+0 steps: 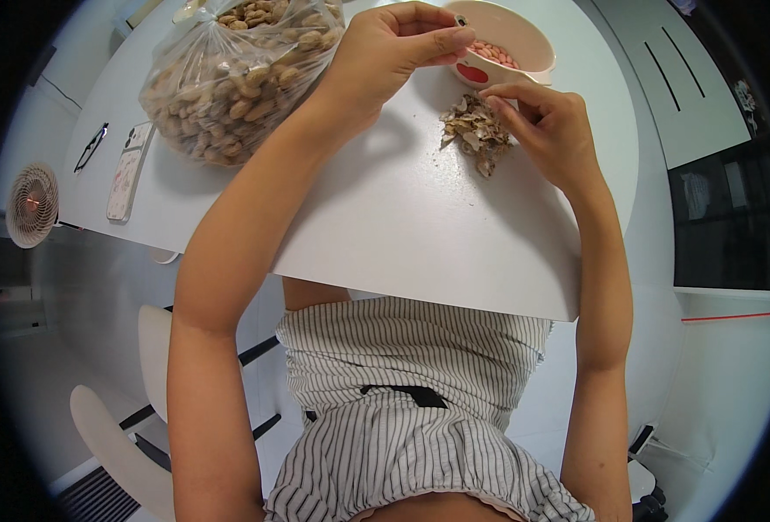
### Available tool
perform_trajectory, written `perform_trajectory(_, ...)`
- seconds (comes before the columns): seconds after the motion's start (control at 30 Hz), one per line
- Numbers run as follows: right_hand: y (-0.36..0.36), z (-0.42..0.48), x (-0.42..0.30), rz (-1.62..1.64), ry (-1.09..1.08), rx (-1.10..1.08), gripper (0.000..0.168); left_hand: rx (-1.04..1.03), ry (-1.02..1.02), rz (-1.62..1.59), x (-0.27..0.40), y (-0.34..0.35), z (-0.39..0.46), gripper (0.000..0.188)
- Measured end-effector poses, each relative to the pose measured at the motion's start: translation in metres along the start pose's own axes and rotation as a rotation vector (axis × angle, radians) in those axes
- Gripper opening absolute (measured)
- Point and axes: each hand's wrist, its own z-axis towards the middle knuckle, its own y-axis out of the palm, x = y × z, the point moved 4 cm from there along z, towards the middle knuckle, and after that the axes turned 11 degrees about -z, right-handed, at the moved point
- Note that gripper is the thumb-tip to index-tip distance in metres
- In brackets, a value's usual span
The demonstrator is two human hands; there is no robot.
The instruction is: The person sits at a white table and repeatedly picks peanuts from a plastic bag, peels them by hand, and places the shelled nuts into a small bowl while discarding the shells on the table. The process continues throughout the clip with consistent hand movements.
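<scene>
My left hand (385, 55) pinches a piece of peanut, apparently a shell part (461, 21), between thumb and fingertips at the left rim of a bowl. This cream bowl (522, 29) has a red printed shape on its side and holds shelled pink peanut kernels (494, 55). Just in front of it lies a heap of broken peanut shells (475, 134) on the white table. My right hand (548, 130) hovers at the heap's right side, thumb and index fingertips close together; whether a fragment sits between them cannot be told.
A clear plastic bag of unshelled peanuts (228, 104) stands left of my left forearm. Further left on the white table (385, 222) are a phone (130, 173) and dark-framed glasses (91, 148). A small fan (33, 205) is at the left edge, with white chairs (114, 450) below.
</scene>
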Motion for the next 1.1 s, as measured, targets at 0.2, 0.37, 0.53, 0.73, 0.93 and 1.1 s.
perform_trajectory(0.2, 0.001, 0.001, 0.003, 0.005, -0.058, 0.011, 0.014, -0.021, -0.047, -0.034, -0.002, 0.001, -0.002, 0.022)
perform_trajectory(0.37, 0.0, 0.001, 0.003, 0.07, 0.015, 0.024, 0.017, -0.026, -0.009, 0.02, -0.009, 0.001, -0.002, 0.025)
perform_trajectory(0.53, -0.006, 0.001, -0.001, 0.18, 0.059, 0.008, 0.03, -0.281, -0.25, 0.218, -0.016, 0.015, -0.011, 0.022)
perform_trajectory(0.73, 0.009, -0.004, -0.024, -0.052, -0.019, -0.054, 0.05, -0.401, -0.154, 0.248, -0.025, 0.029, -0.021, 0.009)
perform_trajectory(0.93, 0.011, -0.007, -0.022, 0.117, -0.045, 0.008, 0.039, -0.426, -0.058, 0.236, -0.022, 0.038, -0.025, 0.006)
perform_trajectory(1.1, 0.009, -0.007, -0.026, 0.115, -0.08, 0.087, 0.034, -0.408, -0.049, 0.218, -0.021, 0.04, -0.027, 0.007)
